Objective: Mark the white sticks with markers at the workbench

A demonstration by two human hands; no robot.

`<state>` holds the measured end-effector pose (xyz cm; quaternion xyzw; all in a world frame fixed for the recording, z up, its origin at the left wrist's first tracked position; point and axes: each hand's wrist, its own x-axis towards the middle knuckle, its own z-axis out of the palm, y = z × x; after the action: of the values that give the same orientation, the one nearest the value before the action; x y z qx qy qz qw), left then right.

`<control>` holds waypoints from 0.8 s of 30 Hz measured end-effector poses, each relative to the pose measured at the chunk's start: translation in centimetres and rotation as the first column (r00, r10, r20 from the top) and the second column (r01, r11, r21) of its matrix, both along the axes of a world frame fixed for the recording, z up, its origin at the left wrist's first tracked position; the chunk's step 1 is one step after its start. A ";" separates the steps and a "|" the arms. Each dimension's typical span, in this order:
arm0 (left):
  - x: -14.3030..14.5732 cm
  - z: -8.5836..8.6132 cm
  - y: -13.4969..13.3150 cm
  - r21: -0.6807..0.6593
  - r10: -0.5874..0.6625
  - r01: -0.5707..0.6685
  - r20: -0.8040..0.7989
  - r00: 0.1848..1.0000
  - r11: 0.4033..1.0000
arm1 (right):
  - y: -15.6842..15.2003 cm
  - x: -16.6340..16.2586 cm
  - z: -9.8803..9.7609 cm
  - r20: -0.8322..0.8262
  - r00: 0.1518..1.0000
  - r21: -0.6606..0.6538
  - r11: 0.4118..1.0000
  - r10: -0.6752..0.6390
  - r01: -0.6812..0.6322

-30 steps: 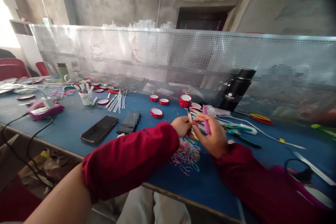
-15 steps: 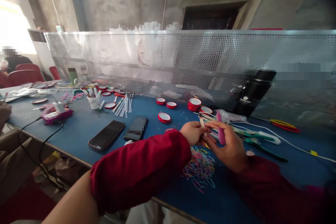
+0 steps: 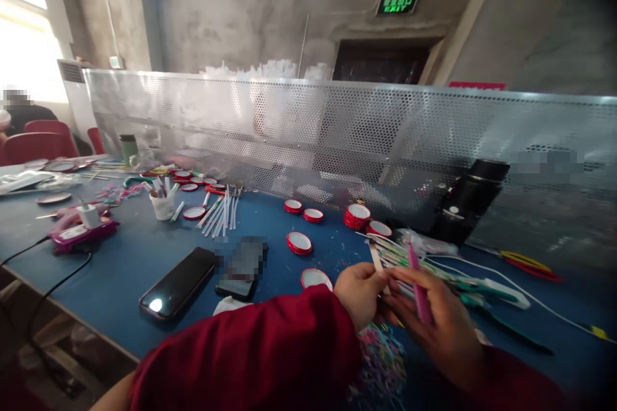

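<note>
My left hand (image 3: 357,295), in a dark red sleeve, is closed on a pale flat stick (image 3: 376,258) whose upper end is dark. Against its fingertips rest those of my right hand (image 3: 446,327), which is curled round a pink pen-like tool (image 3: 418,286) that stands nearly upright. Whatever lies between the touching fingertips is hidden. Below the hands is a tangled pile of thin coloured loops or strings (image 3: 383,359), partly covered by the left sleeve. Just left of the hands sits a shallow red-rimmed white lid (image 3: 316,279).
Two phones (image 3: 179,282) lie left on the blue table (image 3: 270,212). More red-rimmed lids (image 3: 299,243) are scattered behind. Green-handled pliers (image 3: 496,292) and a black bottle (image 3: 470,202) are at right. A white cup of markers (image 3: 162,205) and a corded purple device (image 3: 81,234) stand left.
The view has tilted up and closer, so the table things sit lower in it. Both hands stay together, with the stick and pink tool still in them. More of the near lid shows.
</note>
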<state>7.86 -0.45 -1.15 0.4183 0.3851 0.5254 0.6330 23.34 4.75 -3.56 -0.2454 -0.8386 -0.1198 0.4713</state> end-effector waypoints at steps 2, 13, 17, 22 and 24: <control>0.0 0.1 -0.1 -0.003 0.011 -0.011 0.012 1.000 1.000 | 0.0 0.0 0.1 0.013 1.000 -0.021 1.000 0.020 -0.019; 0.4 0.8 -1.9 -0.022 0.047 -0.049 -0.095 0.994 0.999 | -2.6 -0.5 0.0 -0.107 0.993 -0.299 0.952 0.041 -0.072; 0.6 0.5 -2.1 -0.035 0.019 -0.022 -0.081 0.997 0.999 | -3.3 -0.7 0.4 -0.153 0.985 -0.355 0.926 0.075 -0.126; 0.5 0.5 -2.4 0.028 -0.033 0.035 -0.082 0.996 0.999 | -3.4 -0.6 0.2 -0.160 0.987 -0.359 0.931 0.011 -0.069; 0.6 0.6 -2.4 0.006 -0.066 0.067 -0.089 0.994 0.998 | -3.3 -0.6 0.1 -0.145 0.989 -0.334 0.942 -0.010 -0.040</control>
<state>8.42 -2.88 -0.56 0.4566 0.3962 0.4867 0.6306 22.72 1.44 -3.43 -0.3239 -0.8122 0.0468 0.4829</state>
